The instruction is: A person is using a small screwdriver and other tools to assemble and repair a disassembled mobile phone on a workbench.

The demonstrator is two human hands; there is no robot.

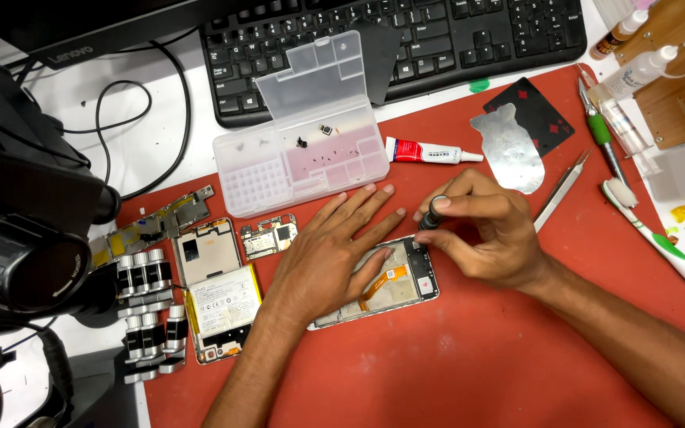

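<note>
The left hand [331,254] lies flat, fingers spread, on an opened phone [390,281] that sits on a red mat [453,364] near the middle of the surface [168,135]. The hand grips nothing; it presses the phone's left part down. The right hand [485,230] is closed around a dark screwdriver [431,214], thumb and fingertips pinching its upper end, with the tip set on the phone's upper right edge.

Left of the phone, apart from it, lie a back frame with a battery [217,297] and a small circuit board [269,235]. Further left stands a rack of cylindrical bits [148,313], and at the left edge a black microscope [25,238].

Behind the hands a clear parts box [303,154] stands open, its lid leaning against a black keyboard [406,40]; small dark screws lie in its compartments. Just to its right lies a glue tube [430,150]. Further right are a metal shield [509,147], a black playing card [537,111], tweezers [560,190], a green-handled tool [600,135] and a toothbrush [660,242]. Two small bottles [636,55] rest at the top right.
</note>
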